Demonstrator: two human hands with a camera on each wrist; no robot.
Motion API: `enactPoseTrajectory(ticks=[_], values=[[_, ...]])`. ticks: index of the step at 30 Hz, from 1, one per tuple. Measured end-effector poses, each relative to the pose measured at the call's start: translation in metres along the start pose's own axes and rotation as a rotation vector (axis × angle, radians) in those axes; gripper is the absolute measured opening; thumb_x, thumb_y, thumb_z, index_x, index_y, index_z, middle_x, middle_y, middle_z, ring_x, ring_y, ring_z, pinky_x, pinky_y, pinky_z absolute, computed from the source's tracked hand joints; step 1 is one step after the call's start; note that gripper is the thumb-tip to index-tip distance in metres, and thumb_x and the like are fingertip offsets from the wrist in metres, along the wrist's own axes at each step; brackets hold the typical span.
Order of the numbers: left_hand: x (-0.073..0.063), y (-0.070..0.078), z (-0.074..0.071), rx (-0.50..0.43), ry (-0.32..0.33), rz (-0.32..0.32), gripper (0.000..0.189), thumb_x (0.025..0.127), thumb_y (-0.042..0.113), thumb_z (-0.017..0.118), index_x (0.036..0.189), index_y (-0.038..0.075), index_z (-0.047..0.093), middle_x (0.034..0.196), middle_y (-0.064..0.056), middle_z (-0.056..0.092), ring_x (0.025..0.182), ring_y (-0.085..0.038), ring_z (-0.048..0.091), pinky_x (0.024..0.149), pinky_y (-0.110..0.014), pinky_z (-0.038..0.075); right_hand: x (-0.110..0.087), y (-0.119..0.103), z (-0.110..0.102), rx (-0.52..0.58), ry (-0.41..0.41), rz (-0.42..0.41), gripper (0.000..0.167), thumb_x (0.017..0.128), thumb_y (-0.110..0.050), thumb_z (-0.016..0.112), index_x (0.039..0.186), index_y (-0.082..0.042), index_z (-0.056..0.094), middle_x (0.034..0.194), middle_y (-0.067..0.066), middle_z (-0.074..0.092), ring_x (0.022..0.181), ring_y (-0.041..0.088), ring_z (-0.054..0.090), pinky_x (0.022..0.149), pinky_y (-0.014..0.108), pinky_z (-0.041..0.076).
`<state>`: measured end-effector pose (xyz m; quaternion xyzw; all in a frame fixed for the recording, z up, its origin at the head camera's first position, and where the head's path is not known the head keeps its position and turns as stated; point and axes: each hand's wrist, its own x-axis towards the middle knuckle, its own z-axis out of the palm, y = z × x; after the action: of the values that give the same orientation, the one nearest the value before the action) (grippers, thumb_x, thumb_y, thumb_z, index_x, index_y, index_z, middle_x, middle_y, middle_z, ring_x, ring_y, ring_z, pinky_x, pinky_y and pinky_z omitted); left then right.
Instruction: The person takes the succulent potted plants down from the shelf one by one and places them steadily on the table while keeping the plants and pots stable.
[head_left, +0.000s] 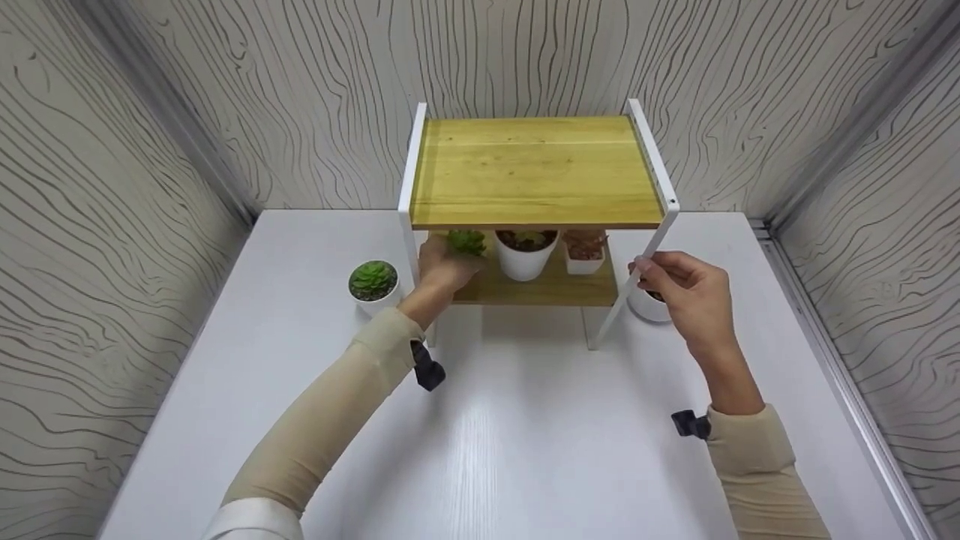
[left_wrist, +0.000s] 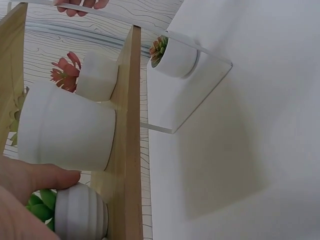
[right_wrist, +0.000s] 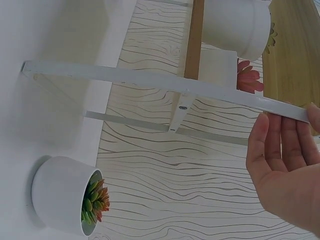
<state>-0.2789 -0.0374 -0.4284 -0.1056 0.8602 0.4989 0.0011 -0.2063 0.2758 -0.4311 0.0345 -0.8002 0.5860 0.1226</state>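
A two-tier shelf rack (head_left: pixel 534 172) with wooden boards and white metal sides stands on the table. On its lower board, my left hand (head_left: pixel 448 268) grips a small potted succulent (head_left: pixel 466 241) at the left end. The left wrist view shows its ribbed white pot (left_wrist: pixel 80 212), with my thumb at the rim and the base by the board. My right hand (head_left: pixel 694 300) pinches the rack's right front post (right_wrist: pixel 225 95) between thumb and fingers. Beside the left hand's pot stands a larger white pot (head_left: pixel 526 261), then a small white pot with a red succulent (head_left: pixel 584 260).
A white pot with a green succulent (head_left: pixel 373 286) stands on the white table (head_left: pixel 480 450), left of the rack. Right of the rack, partly behind my right hand in the head view, is another white pot (right_wrist: pixel 62 195) with a red-tipped succulent. Patterned walls (head_left: pixel 525 60) enclose the table.
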Motion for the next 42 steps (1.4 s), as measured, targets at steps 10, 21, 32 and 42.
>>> enactPoseTrajectory(ticks=[10, 21, 32, 42], values=[[0.001, -0.002, 0.001, -0.014, 0.015, 0.058, 0.062, 0.065, 0.008, 0.079, 0.123, 0.010, 0.059, 0.120, -0.009, 0.068, 0.114, -0.023, 0.060, 0.099, -0.035, 0.050, 0.001, 0.002, 0.002, 0.033, 0.007, -0.021, 0.034, 0.090, -0.029, 0.067, 0.107, 0.001, 0.069, 0.098, 0.006, 0.076, 0.090, 0.012, 0.073, 0.079, 0.019, 0.059], [-0.002, -0.002, 0.003, -0.042, 0.023, 0.092, 0.063, 0.064, 0.005, 0.077, 0.124, 0.011, 0.058, 0.120, -0.007, 0.067, 0.113, -0.020, 0.059, 0.099, -0.033, 0.049, 0.000, 0.002, 0.002, 0.002, 0.017, -0.010, 0.034, 0.090, -0.032, 0.067, 0.108, -0.002, 0.070, 0.096, -0.001, 0.076, 0.088, 0.008, 0.073, 0.080, 0.018, 0.058], [-0.007, -0.003, 0.005, -0.096, 0.001, 0.064, 0.061, 0.065, 0.005, 0.076, 0.122, 0.011, 0.057, 0.118, -0.006, 0.067, 0.107, -0.017, 0.058, 0.096, -0.032, 0.050, 0.000, 0.002, 0.002, -0.011, 0.024, 0.015, 0.035, 0.090, -0.034, 0.067, 0.108, -0.004, 0.070, 0.095, -0.004, 0.076, 0.088, 0.015, 0.073, 0.080, 0.017, 0.058], [-0.017, 0.004, 0.002, 0.061, -0.021, 0.070, 0.060, 0.067, 0.020, 0.081, 0.122, 0.008, 0.059, 0.119, -0.007, 0.068, 0.113, -0.022, 0.063, 0.098, -0.037, 0.052, 0.001, 0.002, 0.002, 0.041, 0.013, -0.006, 0.035, 0.090, -0.029, 0.068, 0.107, 0.001, 0.069, 0.094, 0.001, 0.076, 0.090, 0.016, 0.073, 0.077, 0.019, 0.059]])
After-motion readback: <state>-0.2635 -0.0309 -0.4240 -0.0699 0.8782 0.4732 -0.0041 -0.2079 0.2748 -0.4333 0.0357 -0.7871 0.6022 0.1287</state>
